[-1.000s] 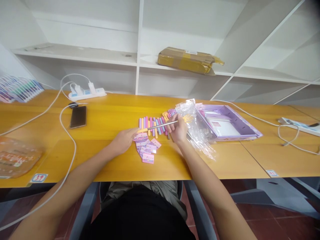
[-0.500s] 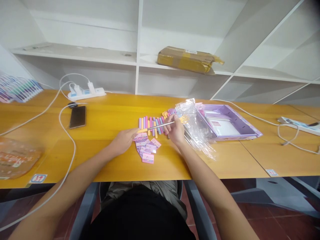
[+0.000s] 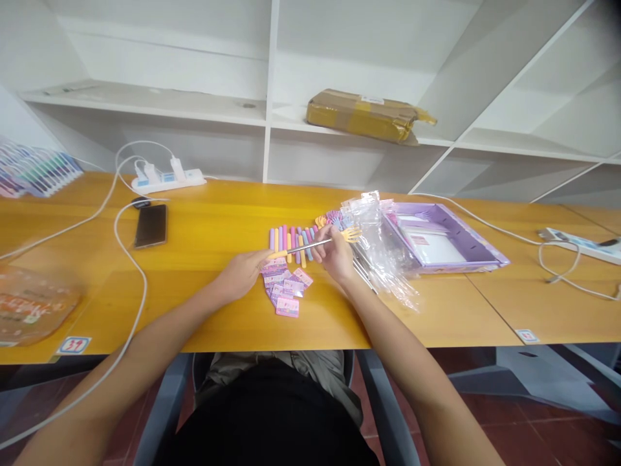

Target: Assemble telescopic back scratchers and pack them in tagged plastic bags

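My left hand point(image 3: 241, 274) pinches the yellow handle end of a thin telescopic rod point(image 3: 303, 246). My right hand point(image 3: 334, 252) grips the rod near its far end, where a small yellow hand-shaped tip point(image 3: 352, 233) sticks out. The rod is held level just above the yellow table point(image 3: 218, 310). Under it lies a row of coloured sticks point(image 3: 292, 241) in pink, purple, yellow and blue. Several small pink and purple cards point(image 3: 285, 289) are heaped below the rod, next to my left hand.
Crumpled clear plastic bags point(image 3: 383, 249) lie right of my right hand, beside an open purple box point(image 3: 444, 243). A black phone point(image 3: 151, 225), white cables point(image 3: 129, 259) and a power strip point(image 3: 167, 181) sit at the left. A brown parcel point(image 3: 363, 116) rests on the white shelf.
My right hand has slid left along the rod toward my left hand, so the rod looks shorter. My left hand has stayed in place.
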A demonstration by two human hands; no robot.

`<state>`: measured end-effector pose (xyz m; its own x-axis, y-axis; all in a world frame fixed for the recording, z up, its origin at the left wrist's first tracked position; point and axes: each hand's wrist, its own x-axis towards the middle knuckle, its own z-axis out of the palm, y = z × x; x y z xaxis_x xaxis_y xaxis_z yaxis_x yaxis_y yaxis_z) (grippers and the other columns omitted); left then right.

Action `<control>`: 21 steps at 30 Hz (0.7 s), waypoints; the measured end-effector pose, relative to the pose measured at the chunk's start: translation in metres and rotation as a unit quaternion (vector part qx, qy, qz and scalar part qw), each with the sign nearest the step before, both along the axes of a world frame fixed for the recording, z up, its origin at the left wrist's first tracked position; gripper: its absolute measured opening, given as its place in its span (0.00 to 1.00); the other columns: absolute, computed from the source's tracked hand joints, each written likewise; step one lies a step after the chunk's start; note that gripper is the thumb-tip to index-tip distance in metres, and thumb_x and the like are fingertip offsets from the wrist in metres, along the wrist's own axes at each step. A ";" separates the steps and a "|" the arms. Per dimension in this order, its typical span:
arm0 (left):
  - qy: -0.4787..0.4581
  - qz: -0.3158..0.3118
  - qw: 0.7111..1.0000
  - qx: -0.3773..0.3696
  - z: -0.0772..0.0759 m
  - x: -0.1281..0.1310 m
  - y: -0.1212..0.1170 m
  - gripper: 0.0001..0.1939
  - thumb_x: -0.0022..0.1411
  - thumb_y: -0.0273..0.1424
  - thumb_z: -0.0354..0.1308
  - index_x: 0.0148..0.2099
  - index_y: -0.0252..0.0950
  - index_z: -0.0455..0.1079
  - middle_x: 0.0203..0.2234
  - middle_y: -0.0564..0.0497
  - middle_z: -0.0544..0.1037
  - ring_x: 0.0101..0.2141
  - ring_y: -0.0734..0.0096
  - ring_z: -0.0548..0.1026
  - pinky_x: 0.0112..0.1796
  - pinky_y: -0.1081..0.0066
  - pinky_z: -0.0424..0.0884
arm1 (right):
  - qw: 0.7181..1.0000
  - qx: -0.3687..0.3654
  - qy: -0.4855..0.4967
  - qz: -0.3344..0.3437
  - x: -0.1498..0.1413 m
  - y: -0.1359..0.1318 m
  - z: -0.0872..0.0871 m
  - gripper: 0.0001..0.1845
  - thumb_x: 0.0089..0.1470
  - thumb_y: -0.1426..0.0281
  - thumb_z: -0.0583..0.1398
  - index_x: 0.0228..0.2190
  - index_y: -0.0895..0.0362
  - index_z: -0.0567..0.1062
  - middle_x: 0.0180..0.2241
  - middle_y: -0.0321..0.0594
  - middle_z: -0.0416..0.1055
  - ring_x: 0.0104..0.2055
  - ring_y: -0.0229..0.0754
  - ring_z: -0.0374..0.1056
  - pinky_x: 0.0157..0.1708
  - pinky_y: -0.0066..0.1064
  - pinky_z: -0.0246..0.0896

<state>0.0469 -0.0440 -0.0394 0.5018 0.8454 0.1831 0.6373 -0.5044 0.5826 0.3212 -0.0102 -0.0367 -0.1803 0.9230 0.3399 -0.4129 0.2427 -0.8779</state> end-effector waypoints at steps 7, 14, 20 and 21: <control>-0.017 -0.003 1.000 -0.004 -0.001 0.001 0.000 0.26 0.82 0.42 0.41 0.70 0.41 0.70 0.57 0.45 0.83 0.53 0.56 0.82 0.54 0.61 0.76 | 1.000 0.010 0.003 0.021 -0.002 0.000 -0.003 0.26 0.69 0.45 0.58 0.30 0.52 0.70 0.16 0.27 0.56 0.16 0.36 0.55 0.21 0.30 0.53; -0.015 -0.006 1.000 0.001 0.001 0.002 -0.002 0.25 0.81 0.41 0.42 0.70 0.42 0.71 0.58 0.46 0.83 0.55 0.56 0.82 0.56 0.60 0.76 | 1.000 0.009 0.003 0.029 -0.005 0.000 -0.005 0.25 0.69 0.45 0.58 0.31 0.52 0.71 0.16 0.27 0.56 0.16 0.36 0.55 0.21 0.30 0.53; -0.013 -0.004 1.000 -0.001 0.003 0.003 -0.004 0.26 0.81 0.40 0.41 0.70 0.41 0.70 0.62 0.46 0.80 0.59 0.57 0.80 0.60 0.59 0.74 | 1.000 0.001 -0.006 0.022 -0.007 -0.003 -0.006 0.26 0.69 0.44 0.57 0.31 0.51 0.71 0.16 0.27 0.57 0.16 0.37 0.54 0.20 0.30 0.54; -0.013 -0.002 1.000 -0.002 0.003 0.003 -0.005 0.26 0.81 0.40 0.41 0.70 0.40 0.70 0.63 0.46 0.80 0.60 0.57 0.79 0.61 0.59 0.74 | 1.000 0.000 -0.006 0.021 -0.008 -0.003 -0.005 0.26 0.69 0.44 0.57 0.31 0.51 0.71 0.16 0.28 0.57 0.17 0.38 0.54 0.20 0.30 0.54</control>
<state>0.0501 -0.0486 -0.0363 0.5001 0.8442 0.1929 0.6195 -0.5044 0.6015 0.3135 -0.0133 -0.0419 -0.2239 0.9141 0.3381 -0.4117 0.2257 -0.8829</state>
